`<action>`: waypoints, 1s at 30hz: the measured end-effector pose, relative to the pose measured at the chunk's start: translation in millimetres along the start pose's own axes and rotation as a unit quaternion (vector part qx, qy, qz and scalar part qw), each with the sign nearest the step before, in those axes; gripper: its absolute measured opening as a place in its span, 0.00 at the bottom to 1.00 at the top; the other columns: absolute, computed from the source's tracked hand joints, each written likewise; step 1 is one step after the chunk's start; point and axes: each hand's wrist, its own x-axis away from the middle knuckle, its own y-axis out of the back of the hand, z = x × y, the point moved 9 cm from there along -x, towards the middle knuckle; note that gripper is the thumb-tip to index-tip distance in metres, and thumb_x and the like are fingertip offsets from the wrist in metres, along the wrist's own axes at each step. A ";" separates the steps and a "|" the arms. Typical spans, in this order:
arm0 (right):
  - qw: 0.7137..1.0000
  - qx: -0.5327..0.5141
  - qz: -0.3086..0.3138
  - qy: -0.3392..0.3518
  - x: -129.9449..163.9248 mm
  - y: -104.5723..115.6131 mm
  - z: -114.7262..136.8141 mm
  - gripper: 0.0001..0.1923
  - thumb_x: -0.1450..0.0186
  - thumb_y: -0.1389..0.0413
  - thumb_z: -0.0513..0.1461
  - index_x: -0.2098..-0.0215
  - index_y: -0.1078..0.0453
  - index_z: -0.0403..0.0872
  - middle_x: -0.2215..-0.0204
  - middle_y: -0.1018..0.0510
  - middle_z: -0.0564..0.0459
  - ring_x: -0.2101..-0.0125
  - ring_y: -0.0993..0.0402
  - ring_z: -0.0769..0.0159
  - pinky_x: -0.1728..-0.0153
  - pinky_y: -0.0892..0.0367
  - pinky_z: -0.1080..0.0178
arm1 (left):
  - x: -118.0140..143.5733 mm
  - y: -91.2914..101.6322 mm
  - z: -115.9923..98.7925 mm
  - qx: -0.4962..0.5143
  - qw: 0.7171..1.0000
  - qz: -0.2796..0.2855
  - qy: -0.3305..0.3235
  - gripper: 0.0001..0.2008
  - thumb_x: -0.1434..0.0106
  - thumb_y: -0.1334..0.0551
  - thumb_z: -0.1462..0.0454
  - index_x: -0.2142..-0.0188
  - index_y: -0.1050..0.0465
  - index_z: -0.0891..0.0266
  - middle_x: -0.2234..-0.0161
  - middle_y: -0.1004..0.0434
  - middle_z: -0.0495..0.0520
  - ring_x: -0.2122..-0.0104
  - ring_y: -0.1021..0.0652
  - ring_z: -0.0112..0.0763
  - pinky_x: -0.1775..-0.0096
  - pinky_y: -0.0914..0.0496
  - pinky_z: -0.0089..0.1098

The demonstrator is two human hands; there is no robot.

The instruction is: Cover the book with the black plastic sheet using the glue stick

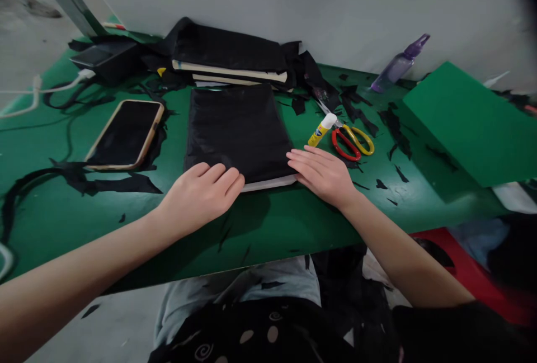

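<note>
grasping near edge of black-covered book point(237, 128) with curled left hand point(203, 192), laying right hand point(323, 175) straight-fingered at near right corner, hiding any pinch. pointing pale edge point(271, 184) bodyward, seemingly running lengthwise away.

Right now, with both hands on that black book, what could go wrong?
The right hand is close to the glue stick and scissors, so a forward slip might bump them. A pale edge shows along the near side of the black-covered book, between the right hand and the left hand; the cover could wrinkle if tugged unevenly. Loose black scraps lie about, and one might stick underneath.
</note>
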 end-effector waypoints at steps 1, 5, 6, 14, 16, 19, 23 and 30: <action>1.000 0.010 -0.003 0.001 0.1 0.6 0.4 0.13 0.35 0.47 0.31 0.52 0.30 0.44 0.51 0.24 0.46 0.48 0.30 0.61 0.44 0.34 0.52 | 0.1 -0.1 -0.3 -0.003 1.000 0.001 -0.001 0.11 0.37 0.47 0.73 0.63 0.28 0.64 0.67 0.25 0.55 0.71 0.27 0.33 0.74 0.37 0.34; 0.999 0.035 0.009 0.026 0.7 -1.7 5.5 0.13 0.34 0.50 0.30 0.54 0.29 0.42 0.53 0.23 0.46 0.49 0.29 0.62 0.46 0.32 0.53 | 2.6 -1.2 -0.8 -0.007 1.000 0.007 -0.008 0.11 0.37 0.47 0.73 0.60 0.28 0.64 0.65 0.25 0.55 0.70 0.27 0.33 0.74 0.36 0.34; 0.999 0.036 0.018 0.032 1.0 -3.1 6.3 0.13 0.34 0.51 0.30 0.55 0.28 0.43 0.53 0.23 0.47 0.49 0.29 0.62 0.46 0.32 0.53 | 3.8 -1.4 -0.6 -0.008 1.000 0.009 -0.010 0.11 0.37 0.47 0.73 0.59 0.28 0.64 0.64 0.25 0.55 0.70 0.27 0.33 0.74 0.36 0.34; 0.996 0.009 0.083 0.025 9.2 -14.1 1.1 0.16 0.33 0.54 0.29 0.50 0.31 0.45 0.49 0.26 0.49 0.46 0.32 0.63 0.45 0.33 0.51 | 25.2 -2.6 10.3 0.009 1.000 0.028 0.006 0.16 0.38 0.50 0.75 0.57 0.30 0.61 0.61 0.25 0.56 0.67 0.25 0.35 0.71 0.33 0.35; 0.996 -0.014 0.091 0.011 12.5 -15.6 -1.8 0.19 0.33 0.54 0.28 0.46 0.35 0.44 0.46 0.28 0.48 0.43 0.36 0.63 0.43 0.36 0.51 | 32.5 -2.5 12.7 0.024 0.999 0.028 0.003 0.17 0.38 0.51 0.75 0.55 0.30 0.60 0.59 0.25 0.56 0.66 0.25 0.36 0.70 0.33 0.35; 0.996 -0.048 0.062 -0.031 16.5 -10.2 -9.7 0.24 0.34 0.55 0.27 0.41 0.40 0.44 0.44 0.31 0.47 0.41 0.39 0.63 0.42 0.38 0.50 | 42.2 -2.1 15.1 0.045 0.998 0.032 -0.005 0.20 0.38 0.52 0.76 0.51 0.33 0.58 0.58 0.25 0.55 0.66 0.24 0.36 0.68 0.32 0.37; 0.986 -0.072 -0.018 -0.151 21.6 6.7 -29.2 0.28 0.38 0.56 0.26 0.41 0.42 0.47 0.47 0.28 0.46 0.46 0.33 0.61 0.47 0.33 0.50 | 49.5 -1.0 22.5 0.080 0.995 0.045 0.027 0.23 0.37 0.55 0.75 0.48 0.36 0.57 0.57 0.25 0.55 0.64 0.24 0.39 0.66 0.32 0.39; 0.942 -0.117 -0.117 -0.293 21.1 26.8 -43.4 0.17 0.38 0.51 0.30 0.53 0.34 0.47 0.62 0.23 0.50 0.63 0.25 0.64 0.58 0.28 0.57 | 39.1 5.7 13.4 0.040 0.999 0.020 0.019 0.15 0.36 0.43 0.61 0.49 0.34 0.58 0.57 0.24 0.57 0.62 0.24 0.42 0.64 0.30 0.40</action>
